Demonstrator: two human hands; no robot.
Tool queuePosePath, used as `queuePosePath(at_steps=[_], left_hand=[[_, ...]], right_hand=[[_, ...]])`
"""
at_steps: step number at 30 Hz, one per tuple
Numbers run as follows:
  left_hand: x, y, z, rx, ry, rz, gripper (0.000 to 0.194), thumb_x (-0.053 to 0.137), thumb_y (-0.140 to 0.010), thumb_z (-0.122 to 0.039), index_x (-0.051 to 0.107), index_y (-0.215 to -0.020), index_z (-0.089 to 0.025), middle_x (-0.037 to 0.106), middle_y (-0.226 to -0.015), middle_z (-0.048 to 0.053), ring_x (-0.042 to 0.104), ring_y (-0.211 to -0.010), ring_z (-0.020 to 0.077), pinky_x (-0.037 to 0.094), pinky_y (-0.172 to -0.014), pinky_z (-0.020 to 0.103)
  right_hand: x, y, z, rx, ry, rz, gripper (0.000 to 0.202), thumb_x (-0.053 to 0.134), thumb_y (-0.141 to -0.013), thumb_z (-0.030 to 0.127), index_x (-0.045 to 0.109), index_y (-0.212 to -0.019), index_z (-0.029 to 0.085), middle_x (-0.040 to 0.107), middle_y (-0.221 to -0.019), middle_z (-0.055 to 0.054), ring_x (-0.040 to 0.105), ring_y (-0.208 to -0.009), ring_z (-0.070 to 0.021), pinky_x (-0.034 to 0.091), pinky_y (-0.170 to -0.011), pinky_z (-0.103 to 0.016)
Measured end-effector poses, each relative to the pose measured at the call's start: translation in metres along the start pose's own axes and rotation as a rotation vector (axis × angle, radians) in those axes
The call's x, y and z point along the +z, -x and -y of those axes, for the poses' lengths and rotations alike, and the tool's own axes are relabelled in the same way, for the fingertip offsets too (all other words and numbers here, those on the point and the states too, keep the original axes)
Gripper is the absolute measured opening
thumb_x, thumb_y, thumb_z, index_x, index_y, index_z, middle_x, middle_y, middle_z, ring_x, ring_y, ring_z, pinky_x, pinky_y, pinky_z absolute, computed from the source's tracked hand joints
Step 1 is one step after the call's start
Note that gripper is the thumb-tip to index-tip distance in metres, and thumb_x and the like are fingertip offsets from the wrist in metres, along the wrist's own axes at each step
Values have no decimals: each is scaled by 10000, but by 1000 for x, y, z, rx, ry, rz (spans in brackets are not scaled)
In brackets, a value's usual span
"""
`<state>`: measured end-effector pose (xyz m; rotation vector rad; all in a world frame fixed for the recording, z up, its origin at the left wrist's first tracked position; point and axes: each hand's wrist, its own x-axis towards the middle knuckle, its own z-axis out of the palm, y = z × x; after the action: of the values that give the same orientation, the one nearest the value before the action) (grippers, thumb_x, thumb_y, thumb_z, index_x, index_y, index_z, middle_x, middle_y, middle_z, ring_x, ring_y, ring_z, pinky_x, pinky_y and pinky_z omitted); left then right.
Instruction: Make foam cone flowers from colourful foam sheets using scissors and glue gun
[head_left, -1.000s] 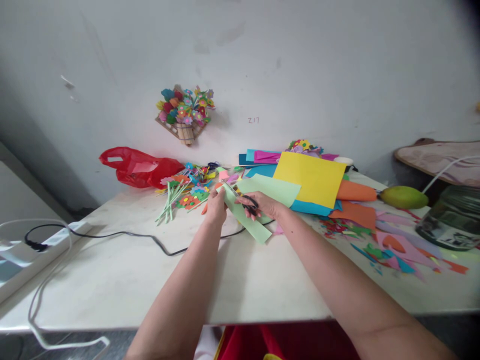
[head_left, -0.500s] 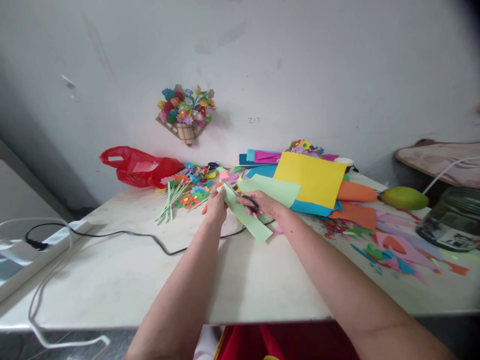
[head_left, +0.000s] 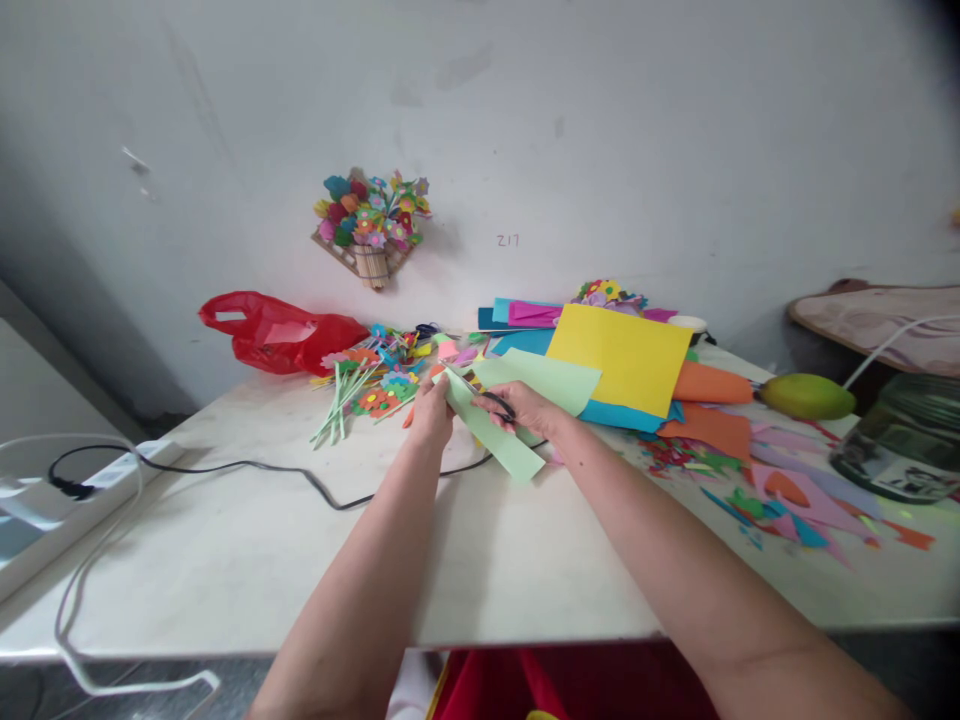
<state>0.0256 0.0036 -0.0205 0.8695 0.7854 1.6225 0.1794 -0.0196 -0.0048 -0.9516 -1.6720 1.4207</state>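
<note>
My left hand pinches the far end of a pale green foam sheet strip, whose other end slants down toward me. Closed round the black handles of a pair of scissors is my right hand. The scissor blades lie along the far end of the strip, close to my left fingertips; whether they are cutting into it cannot be made out. Behind my right hand rests a larger pale green sheet. To the left of my left hand lie thin green strips and colourful foam flowers.
Yellow and orange sheets are stacked to the right, with coloured scraps and a glass jar beyond. A red plastic bag sits back left. A black cable crosses the table from a power strip.
Both hands, the scissors and the green strip hold almost the same place. The whole view has shifted very slightly.
</note>
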Motion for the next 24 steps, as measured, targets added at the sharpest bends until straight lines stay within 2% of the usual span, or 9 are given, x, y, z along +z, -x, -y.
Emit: queuePosePath(at_steps=[6, 12, 17, 20, 22, 24], left_hand=[[1, 3, -2, -18, 20, -24, 208, 624, -668, -252, 517, -826, -168, 662, -717, 44, 650, -656, 197, 494, -604, 301], [3, 6, -5, -28, 15, 32, 212, 591, -686, -258, 573, -852, -127, 687, -770, 89, 664, -681, 209, 511, -656, 330], [5, 7, -6, -24, -11, -136, 136, 583, -716, -233, 555, -818, -147, 637, -673, 26, 606, -558, 144, 479, -584, 270], [6, 9, -8, -61, -26, -146, 102, 557, -757, -231, 551, -820, -151, 630, -674, 32, 616, -580, 155, 497, -596, 287], [6, 9, -8, -87, -41, -102, 90, 563, -765, -227, 550, -823, -159, 640, -705, 40, 629, -626, 162, 511, -620, 293], [4, 8, -8, -91, -38, -88, 82, 581, -761, -207, 549, -828, -172, 632, -711, 20, 616, -627, 141, 506, -605, 263]], right_hand=[[4, 2, 4, 18, 13, -42, 281, 732, -670, 350, 545, -627, 145, 463, -430, 63, 336, -334, -40, 238, -307, -178], [8, 4, 6, 35, 4, -75, 246, 728, -687, 331, 585, -657, 134, 453, -399, 62, 330, -327, -44, 242, -297, -176], [6, 9, 11, 6, -58, -5, 258, 676, -738, 379, 586, -744, 137, 512, -448, 45, 402, -345, -60, 310, -312, -174], [1, 15, 21, -37, -89, 67, 272, 621, -770, 413, 579, -784, 145, 542, -469, 30, 439, -355, -76, 318, -316, -181], [-5, 18, 29, -101, -79, 16, 271, 616, -765, 412, 585, -780, 143, 555, -486, 27, 438, -352, -69, 309, -324, -181], [-16, 20, 34, -180, -45, -133, 276, 631, -755, 416, 602, -793, 144, 568, -513, 26, 441, -359, -61, 308, -343, -182]])
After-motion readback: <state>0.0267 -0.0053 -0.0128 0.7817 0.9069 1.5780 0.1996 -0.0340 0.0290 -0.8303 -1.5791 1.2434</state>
